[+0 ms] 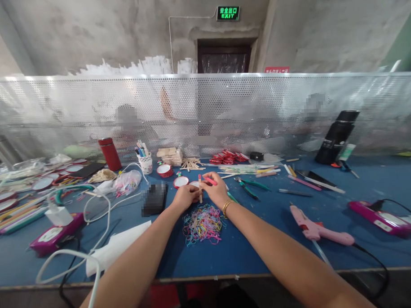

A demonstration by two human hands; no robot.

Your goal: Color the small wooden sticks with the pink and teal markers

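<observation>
Both my hands meet over the blue table [262,242], just behind a heap of coloured rubber bands [203,223]. My left hand [185,197] is closed on an upright wooden stick [200,190] with a red tip. My right hand [216,187] pinches a pink rubber band [211,180] beside the stick's top. A gold bracelet [226,207] circles my right wrist.
A pink glue gun [316,228] lies to the right, green pliers [249,185] behind it. A dark phone [155,198], white cables [93,212] and pink devices [56,233] sit left. A red flask [109,153], a pen cup [145,161], tape rolls and sticks line the perforated screen [204,113]; people sit behind it.
</observation>
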